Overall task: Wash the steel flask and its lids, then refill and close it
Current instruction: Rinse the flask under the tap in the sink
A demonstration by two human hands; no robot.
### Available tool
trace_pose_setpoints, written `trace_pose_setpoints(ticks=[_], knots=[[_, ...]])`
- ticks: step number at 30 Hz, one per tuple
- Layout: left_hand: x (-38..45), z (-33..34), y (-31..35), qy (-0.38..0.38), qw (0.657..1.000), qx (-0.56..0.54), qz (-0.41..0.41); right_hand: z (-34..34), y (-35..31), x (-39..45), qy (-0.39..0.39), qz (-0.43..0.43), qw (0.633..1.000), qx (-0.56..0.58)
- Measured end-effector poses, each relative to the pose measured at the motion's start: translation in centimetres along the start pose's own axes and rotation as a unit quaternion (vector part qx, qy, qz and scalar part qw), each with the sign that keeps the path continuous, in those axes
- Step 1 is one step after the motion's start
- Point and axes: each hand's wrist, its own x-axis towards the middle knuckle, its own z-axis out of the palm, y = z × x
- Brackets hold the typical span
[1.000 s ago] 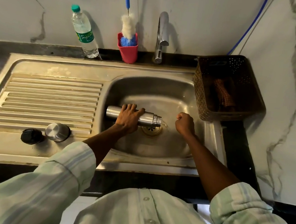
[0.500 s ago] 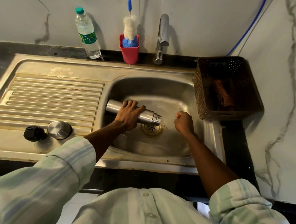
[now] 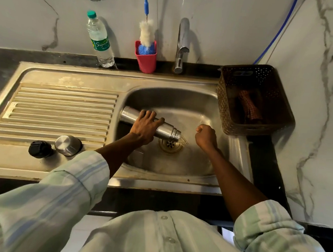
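Both hands are working inside the sink [image 3: 214, 167]. The left hand [image 3: 144, 126] is gripping the steel flask [image 3: 166, 130] around its middle, fingers curled over the body, and is tilting it so the open threaded mouth is pointing down toward the drain [image 3: 170, 145], where water is spilling out. The right hand [image 3: 206, 137] is hovering just beside the mouth, balled into a fist and holding nothing visible. On the drainboard [image 3: 61, 113], the steel lid [image 3: 68, 145] and the black lid [image 3: 39, 149] are sitting side by side. Behind the sink, a water bottle [image 3: 99, 40], a red cup [image 3: 145, 57] holding a bottle brush [image 3: 146, 32], and the tap [image 3: 182, 44] are standing on the counter [image 3: 2, 65]. A brown basket [image 3: 254, 100] is resting at the right.
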Motion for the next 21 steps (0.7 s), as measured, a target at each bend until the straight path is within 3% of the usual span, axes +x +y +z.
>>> trace_pose_setpoints(ticks=[21], knots=[[0.2, -2.3, 0.4, 0.015, 0.983, 0.176, 0.048, -0.2, -1.0, -1.1, 0.006, -0.018, 1.0, 0.002]])
